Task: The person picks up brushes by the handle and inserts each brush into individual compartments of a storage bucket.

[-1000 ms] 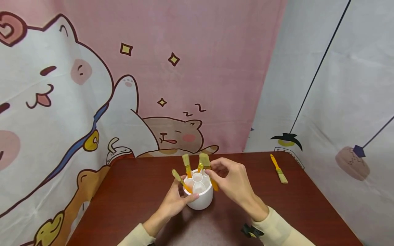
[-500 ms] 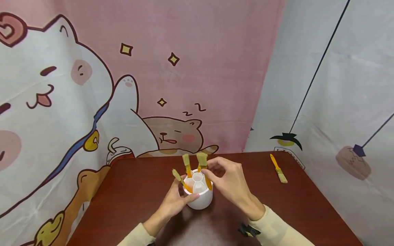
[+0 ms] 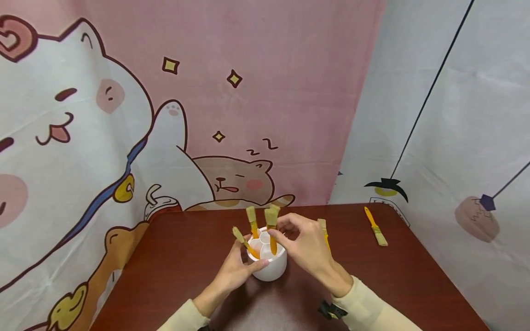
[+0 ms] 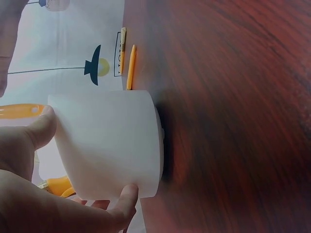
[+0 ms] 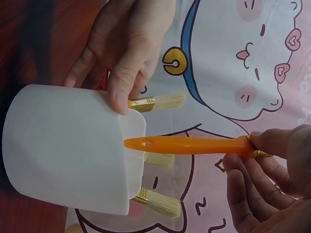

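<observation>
The held paintbrush (image 5: 194, 144) hangs bristles-up at the mouth of the white divided cup (image 3: 271, 271), pinched near its metal band between thumb and fingers of the right hand (image 3: 308, 243), a grip that seems meant to leave the handle free to point down; whether its tip is inside is unclear. The left hand (image 3: 236, 271) grips the cup's side, thumb at the rim, probably for steadiness. Three standing brushes (image 3: 251, 217) lean in the cup, apparently kept apart by its dividers; two loose brushes (image 3: 376, 227) lie rightward on the counter (image 3: 178, 257).
</observation>
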{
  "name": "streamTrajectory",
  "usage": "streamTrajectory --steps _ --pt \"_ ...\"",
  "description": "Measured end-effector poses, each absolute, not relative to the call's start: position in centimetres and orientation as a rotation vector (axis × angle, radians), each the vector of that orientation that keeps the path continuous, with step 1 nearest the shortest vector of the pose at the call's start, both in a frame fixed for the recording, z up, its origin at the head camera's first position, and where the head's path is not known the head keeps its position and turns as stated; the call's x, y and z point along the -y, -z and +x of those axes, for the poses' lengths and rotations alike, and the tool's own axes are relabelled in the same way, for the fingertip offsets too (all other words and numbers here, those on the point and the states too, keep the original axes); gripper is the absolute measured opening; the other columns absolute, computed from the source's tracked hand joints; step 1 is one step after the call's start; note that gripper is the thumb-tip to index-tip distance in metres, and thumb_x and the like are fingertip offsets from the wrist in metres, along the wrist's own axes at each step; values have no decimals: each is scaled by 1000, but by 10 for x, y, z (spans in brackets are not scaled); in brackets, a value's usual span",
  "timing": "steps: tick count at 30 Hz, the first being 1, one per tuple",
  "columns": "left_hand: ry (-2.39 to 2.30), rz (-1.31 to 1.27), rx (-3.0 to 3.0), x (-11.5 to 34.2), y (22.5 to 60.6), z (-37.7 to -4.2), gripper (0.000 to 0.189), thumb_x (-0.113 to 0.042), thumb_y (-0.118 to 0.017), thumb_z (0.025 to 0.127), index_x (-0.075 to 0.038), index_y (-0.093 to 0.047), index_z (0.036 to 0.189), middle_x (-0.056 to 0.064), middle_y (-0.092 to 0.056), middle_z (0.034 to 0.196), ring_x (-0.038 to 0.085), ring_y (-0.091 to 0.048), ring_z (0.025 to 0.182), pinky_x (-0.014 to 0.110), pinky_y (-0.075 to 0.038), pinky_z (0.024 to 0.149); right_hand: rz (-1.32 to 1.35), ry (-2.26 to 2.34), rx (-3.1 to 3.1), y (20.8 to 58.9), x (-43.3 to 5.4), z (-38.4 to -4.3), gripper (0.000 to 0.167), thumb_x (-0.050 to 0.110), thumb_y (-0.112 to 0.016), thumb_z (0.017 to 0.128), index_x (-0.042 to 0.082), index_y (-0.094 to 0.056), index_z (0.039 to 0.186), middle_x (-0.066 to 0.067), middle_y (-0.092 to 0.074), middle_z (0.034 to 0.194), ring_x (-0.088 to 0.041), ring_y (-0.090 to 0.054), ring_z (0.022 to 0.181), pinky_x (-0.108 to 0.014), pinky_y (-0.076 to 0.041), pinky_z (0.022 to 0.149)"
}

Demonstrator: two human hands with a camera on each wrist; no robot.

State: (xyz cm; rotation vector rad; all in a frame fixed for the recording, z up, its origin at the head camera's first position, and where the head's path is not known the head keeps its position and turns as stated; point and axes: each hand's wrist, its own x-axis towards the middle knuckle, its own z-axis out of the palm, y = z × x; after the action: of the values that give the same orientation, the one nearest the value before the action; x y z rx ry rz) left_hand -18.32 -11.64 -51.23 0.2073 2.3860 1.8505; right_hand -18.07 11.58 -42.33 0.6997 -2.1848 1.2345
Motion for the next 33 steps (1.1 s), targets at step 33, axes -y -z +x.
streamTrajectory --steps 33 --pt "-1849 226 -2357 119 513 -184 95 -17 -96 99 0 -38 173 27 -64 158 36 -72 137 49 -66 112 847 -1116 2240 464 -118 -197 20 9 -98 94 17 -89 110 6 -87 102 -4 -78 86 -26 -66 72"
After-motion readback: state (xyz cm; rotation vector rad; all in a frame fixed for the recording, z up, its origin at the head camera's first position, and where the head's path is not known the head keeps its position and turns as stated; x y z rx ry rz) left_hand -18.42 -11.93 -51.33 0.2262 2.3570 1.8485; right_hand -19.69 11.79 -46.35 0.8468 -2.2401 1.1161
